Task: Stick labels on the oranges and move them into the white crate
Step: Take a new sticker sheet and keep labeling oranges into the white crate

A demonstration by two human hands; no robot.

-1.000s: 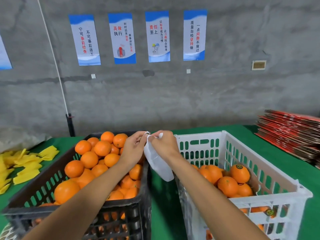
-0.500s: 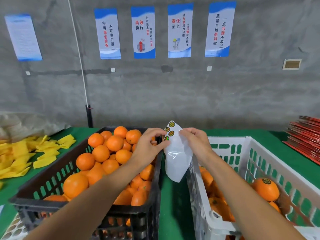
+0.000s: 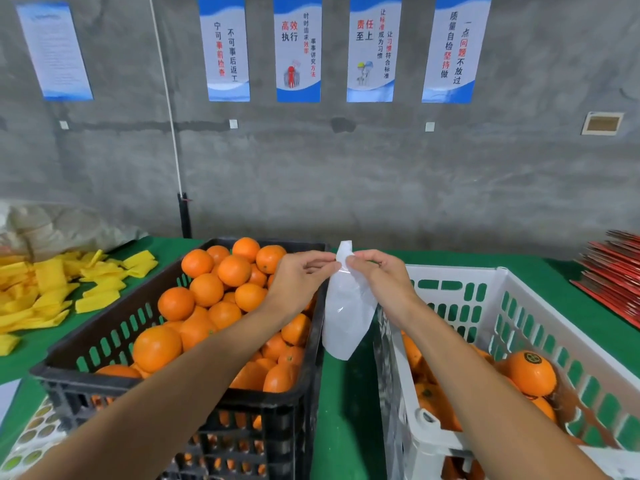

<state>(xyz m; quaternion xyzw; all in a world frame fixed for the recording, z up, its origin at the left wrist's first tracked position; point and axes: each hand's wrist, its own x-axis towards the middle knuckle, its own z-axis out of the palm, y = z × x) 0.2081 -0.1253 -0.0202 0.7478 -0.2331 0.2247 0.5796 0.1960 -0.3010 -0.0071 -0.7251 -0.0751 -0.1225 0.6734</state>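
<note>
A white label backing sheet hangs over the green table, in the gap between the two crates. The left hand and right hand both pinch its upper end. Unlabelled oranges fill the black crate at the table's left; a labelled orange lies in the white crate on the right.

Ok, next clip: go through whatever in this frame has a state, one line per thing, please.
left hand: fingers pinch the top of the white sheet.
right hand: fingers pinch the same top edge.
white sheet: held up between the crates, hanging down.
black crate: heaped with oranges.
white crate: partly filled.
labelled orange: inside the white crate, dark round label on top.
sticker sheet: lying flat on the table.
</note>
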